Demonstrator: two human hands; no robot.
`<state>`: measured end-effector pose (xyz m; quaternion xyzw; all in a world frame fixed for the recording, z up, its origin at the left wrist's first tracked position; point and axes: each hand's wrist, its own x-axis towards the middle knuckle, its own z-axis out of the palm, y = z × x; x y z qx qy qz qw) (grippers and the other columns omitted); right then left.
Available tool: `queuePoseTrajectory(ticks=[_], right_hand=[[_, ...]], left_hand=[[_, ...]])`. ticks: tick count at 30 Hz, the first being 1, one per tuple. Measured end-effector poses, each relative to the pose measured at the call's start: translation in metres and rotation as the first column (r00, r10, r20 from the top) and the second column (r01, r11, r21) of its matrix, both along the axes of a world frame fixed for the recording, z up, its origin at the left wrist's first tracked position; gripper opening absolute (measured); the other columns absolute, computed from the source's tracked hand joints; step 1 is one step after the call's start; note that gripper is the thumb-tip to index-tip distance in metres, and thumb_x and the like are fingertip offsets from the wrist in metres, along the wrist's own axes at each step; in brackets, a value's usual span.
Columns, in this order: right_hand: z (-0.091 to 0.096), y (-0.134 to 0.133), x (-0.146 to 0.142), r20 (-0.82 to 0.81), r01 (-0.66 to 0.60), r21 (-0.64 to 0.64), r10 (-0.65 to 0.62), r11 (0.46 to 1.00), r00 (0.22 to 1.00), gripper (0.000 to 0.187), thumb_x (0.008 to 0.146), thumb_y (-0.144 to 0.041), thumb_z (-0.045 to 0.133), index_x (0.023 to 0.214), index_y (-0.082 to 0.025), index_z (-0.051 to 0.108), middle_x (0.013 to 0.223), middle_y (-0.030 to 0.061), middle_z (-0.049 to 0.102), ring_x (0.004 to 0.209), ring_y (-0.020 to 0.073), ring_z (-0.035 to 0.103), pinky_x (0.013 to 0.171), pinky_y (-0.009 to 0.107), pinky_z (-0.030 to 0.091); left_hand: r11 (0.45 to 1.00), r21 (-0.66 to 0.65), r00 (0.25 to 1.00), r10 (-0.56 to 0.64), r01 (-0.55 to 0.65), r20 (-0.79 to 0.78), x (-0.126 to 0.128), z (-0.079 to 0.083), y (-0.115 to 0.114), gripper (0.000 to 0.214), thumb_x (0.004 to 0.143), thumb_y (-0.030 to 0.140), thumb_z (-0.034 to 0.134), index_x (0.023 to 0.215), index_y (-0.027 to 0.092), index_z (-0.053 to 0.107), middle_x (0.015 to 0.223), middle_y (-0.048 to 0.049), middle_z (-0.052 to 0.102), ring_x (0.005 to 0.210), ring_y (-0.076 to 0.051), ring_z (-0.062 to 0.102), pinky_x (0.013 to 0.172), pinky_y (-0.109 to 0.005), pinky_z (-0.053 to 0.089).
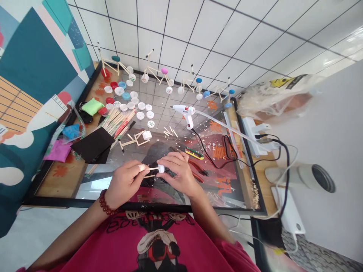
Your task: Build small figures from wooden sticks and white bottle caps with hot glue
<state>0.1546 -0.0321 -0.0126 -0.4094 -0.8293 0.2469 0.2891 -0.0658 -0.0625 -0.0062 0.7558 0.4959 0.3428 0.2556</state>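
Observation:
Between the thumb and fingers of my left hand (126, 183) is a thin wooden stick (153, 168), pointing right. Its far end meets a white bottle cap (161, 169), which my right hand (177, 172) pinches at the rim. A second stick (149, 176) shows just below, partly behind the fingers, and I cannot tell whether it is held or lies on the table. Just beyond my hands lies a small stick frame (133, 141) with a white cap (146, 135) at its corner. Short cut stick pieces (170, 131) lie farther back.
A white glue gun (185, 113) rests mid-table, its cord running right to a power strip (252, 136). Red-handled pliers (198, 170) and a yellow cutter (194, 153) lie by my right hand. Loose caps (140, 115), a stick bundle (119, 121) and black sheets (93, 145) occupy the left.

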Motion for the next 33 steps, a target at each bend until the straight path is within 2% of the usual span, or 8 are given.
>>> queuePoseTrajectory(ticks=[3,8,17,20,22,26,29,33], right_hand=[[0.000,0.002,0.004,-0.018,0.016,-0.022,-0.017,1.000,1.000,0.025,0.087,-0.036,0.073,0.112,-0.031,0.070,0.107,0.0019,0.077,0.106,0.0246,0.063,0.098,0.045,0.034],[0.000,0.010,0.030,-0.186,0.213,-0.044,-0.218,0.976,0.958,0.026,0.083,-0.031,0.078,0.107,-0.029,0.072,0.103,0.0027,0.076,0.105,0.0240,0.064,0.097,0.043,0.041],[-0.003,0.009,0.034,-0.350,0.223,-0.119,-0.251,0.968,0.902,0.032,0.079,-0.028,0.081,0.110,-0.030,0.072,0.106,0.0052,0.075,0.104,0.0230,0.065,0.097,0.041,0.048],[-0.002,0.009,0.034,-0.348,0.229,-0.112,-0.254,0.967,0.902,0.032,0.079,-0.028,0.081,0.110,-0.030,0.073,0.105,0.0054,0.075,0.103,0.0233,0.065,0.095,0.042,0.049],[-0.001,0.010,0.035,-0.329,0.201,-0.099,-0.223,0.974,0.918,0.033,0.079,-0.029,0.082,0.111,-0.030,0.073,0.103,0.0048,0.076,0.102,0.0238,0.065,0.095,0.043,0.048],[-0.002,0.010,0.035,-0.310,0.115,-0.130,-0.151,0.985,0.939,0.033,0.079,-0.028,0.081,0.111,-0.031,0.073,0.103,0.0041,0.077,0.103,0.0247,0.065,0.099,0.046,0.046],[-0.004,0.007,0.033,-0.377,0.085,-0.233,-0.170,0.969,0.910,0.036,0.079,-0.030,0.081,0.114,-0.031,0.071,0.106,0.0046,0.076,0.105,0.0237,0.065,0.100,0.045,0.046],[-0.005,0.003,0.031,-0.529,0.000,-0.438,-0.258,0.899,0.808,0.041,0.074,-0.038,0.085,0.109,-0.027,0.068,0.104,0.0055,0.074,0.098,0.0216,0.067,0.093,0.039,0.051]], left_hand=[[0.998,-0.052,0.999,0.032,-0.032,0.012,-0.003,-0.001,-0.001,0.019,0.096,0.022,0.055,0.086,0.019,0.071,0.081,-0.0026,0.070,0.077,-0.014,0.065,0.072,-0.024,0.050],[0.980,-0.084,0.983,0.183,-0.181,0.016,-0.021,-0.003,0.000,0.020,0.094,0.026,0.059,0.079,0.018,0.070,0.075,-0.0006,0.070,0.068,-0.012,0.063,0.064,-0.023,0.048],[0.973,0.111,0.952,0.223,-0.204,-0.210,-0.023,-0.026,0.012,0.016,0.092,0.025,0.061,0.099,0.018,0.074,0.091,-0.0058,0.070,0.083,-0.019,0.068,0.076,-0.030,0.052],[0.961,0.173,0.937,0.254,-0.216,-0.239,-0.026,-0.023,0.006,0.027,0.089,0.026,0.066,0.114,0.017,0.069,0.103,-0.0094,0.068,0.094,-0.022,0.067,0.084,-0.034,0.053],[0.963,0.195,0.940,0.232,-0.186,-0.249,-0.025,-0.017,-0.002,0.024,0.090,0.024,0.065,0.112,0.017,0.069,0.103,-0.0095,0.067,0.096,-0.023,0.065,0.088,-0.035,0.053],[0.997,0.066,0.941,0.055,-0.035,-0.333,-0.014,-0.011,-0.014,0.012,0.091,0.023,0.063,0.098,0.016,0.070,0.095,-0.0079,0.066,0.091,-0.022,0.063,0.083,-0.035,0.053],[0.999,-0.047,0.925,-0.013,-0.005,-0.380,-0.005,-0.014,-0.016,0.013,0.093,0.021,0.058,0.085,0.017,0.068,0.091,-0.0079,0.065,0.088,-0.023,0.061,0.080,-0.038,0.052],[0.972,-0.230,0.983,0.005,-0.047,-0.183,0.003,-0.009,-0.012,0.019,0.095,0.023,0.051,0.082,0.017,0.063,0.088,-0.0073,0.067,0.085,-0.023,0.063,0.079,-0.039,0.052]])
